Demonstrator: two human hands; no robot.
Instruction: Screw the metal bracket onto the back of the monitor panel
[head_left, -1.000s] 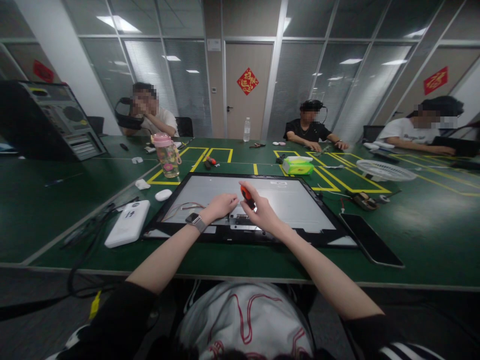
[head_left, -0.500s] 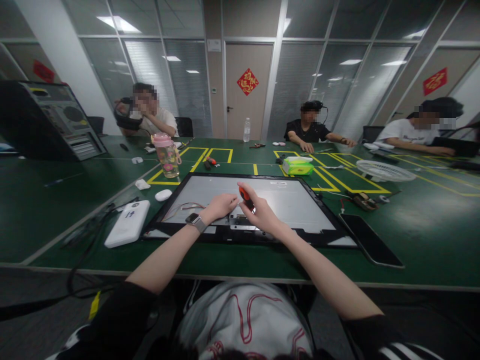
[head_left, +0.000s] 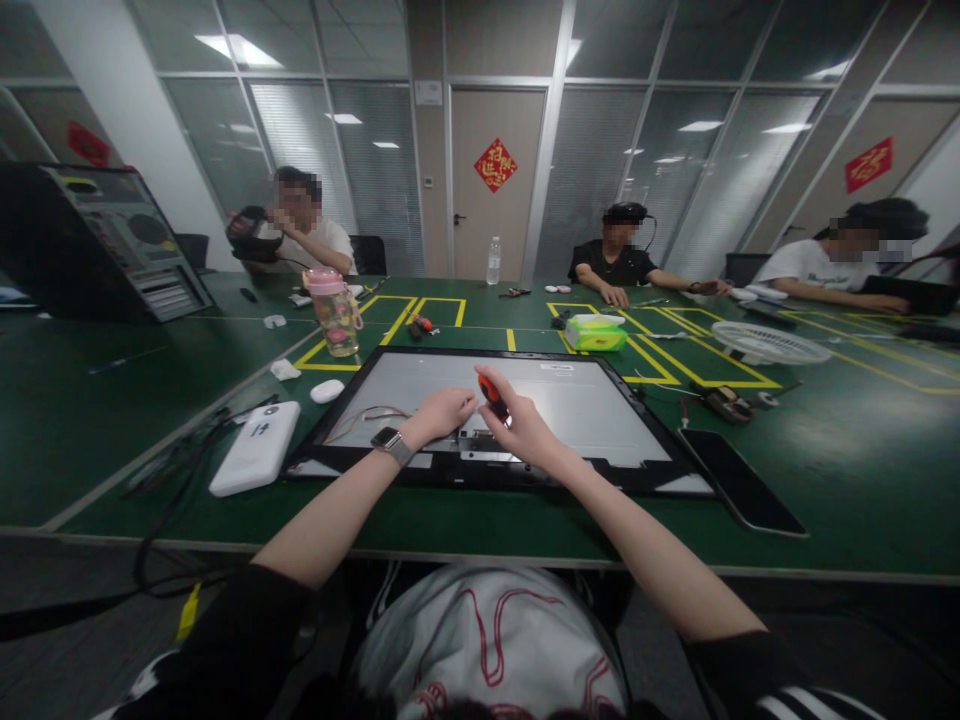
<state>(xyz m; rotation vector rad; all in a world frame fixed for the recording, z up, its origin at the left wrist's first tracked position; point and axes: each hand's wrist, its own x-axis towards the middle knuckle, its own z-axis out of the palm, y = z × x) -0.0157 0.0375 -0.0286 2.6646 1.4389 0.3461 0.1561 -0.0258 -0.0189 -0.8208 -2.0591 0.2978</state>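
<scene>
In front of me a flat display panel (head_left: 600, 410) with a black frame lies back side up. My right hand (head_left: 529, 432) is closed around the orange and black handle of a screwdriver (head_left: 493, 392), over the small metal-edged board (head_left: 487, 455) near the panel's front edge. The tool's tip is hidden from me. Beside it, my left hand (head_left: 442, 412), with a watch on the wrist, has its fingers curled together above the panel; whatever they pinch, if anything, is too small to see. Thin cables (head_left: 367, 412) run across the panel left of that hand.
Left of the panel are a white power bank-like block (head_left: 256, 448), a white oval case (head_left: 327, 390) and a pink-lidded bottle (head_left: 331, 312). A black phone (head_left: 739, 480) touches its right side. Behind it sits a green tissue pack (head_left: 596, 333). Three people sit across the table.
My hands and the panel look the same as before. Across the table, the person in black has shifted one hand to the right, and the person at left has moved their head slightly.
</scene>
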